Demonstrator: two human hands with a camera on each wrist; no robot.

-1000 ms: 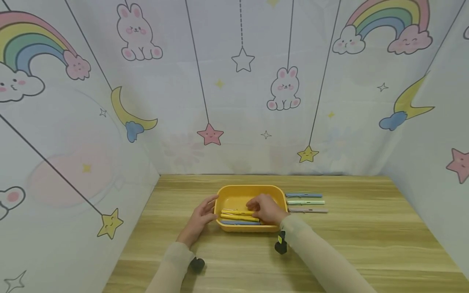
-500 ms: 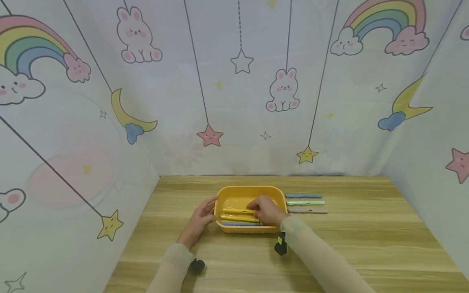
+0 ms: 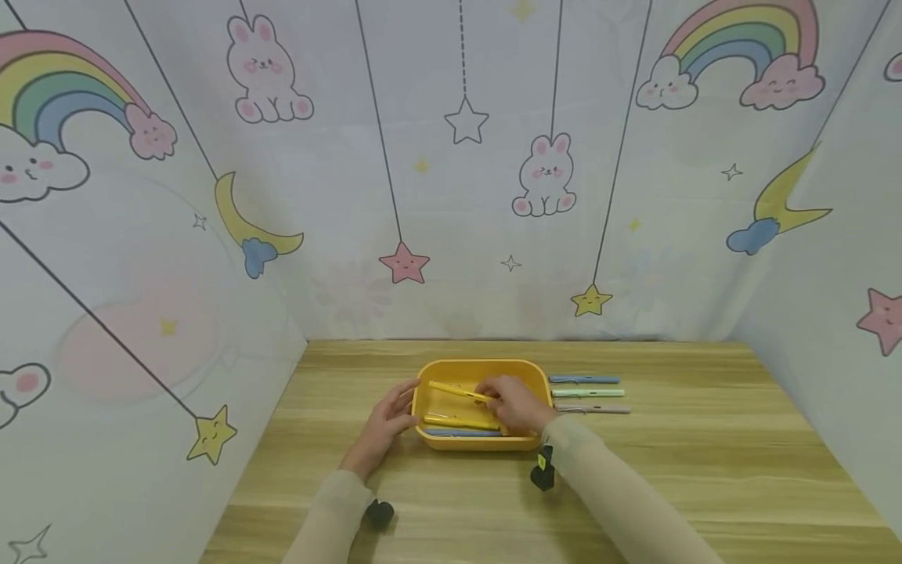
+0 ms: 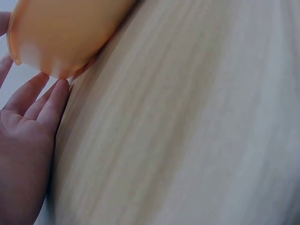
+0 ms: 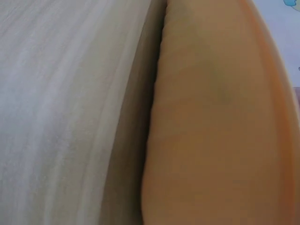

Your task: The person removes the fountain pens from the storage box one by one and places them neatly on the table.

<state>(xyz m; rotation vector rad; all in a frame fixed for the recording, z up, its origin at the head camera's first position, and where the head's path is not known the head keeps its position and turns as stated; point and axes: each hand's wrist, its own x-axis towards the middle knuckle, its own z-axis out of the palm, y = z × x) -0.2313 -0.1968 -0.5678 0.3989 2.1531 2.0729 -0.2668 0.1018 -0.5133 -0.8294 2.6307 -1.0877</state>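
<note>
In the head view a yellow-orange plastic bin stands on the wooden table, and its outer wall fills much of the right wrist view. My right hand reaches in over the bin's right part and pinches a yellow pen near its right end. The pen's left end is tilted up off the bin's floor. Below it in the bin lie another yellow pen and a blue pen. My left hand rests against the bin's left side, its fingers mostly straight and touching the wall.
Right of the bin, a blue pen, a light green pen and a greyish-pink pen lie side by side on the table. Printed cloth walls enclose the table at the back and sides.
The yellow pen in my right hand has risen at its left end and separated from the other yellow pen. My left hand has stayed at the bin's side.
</note>
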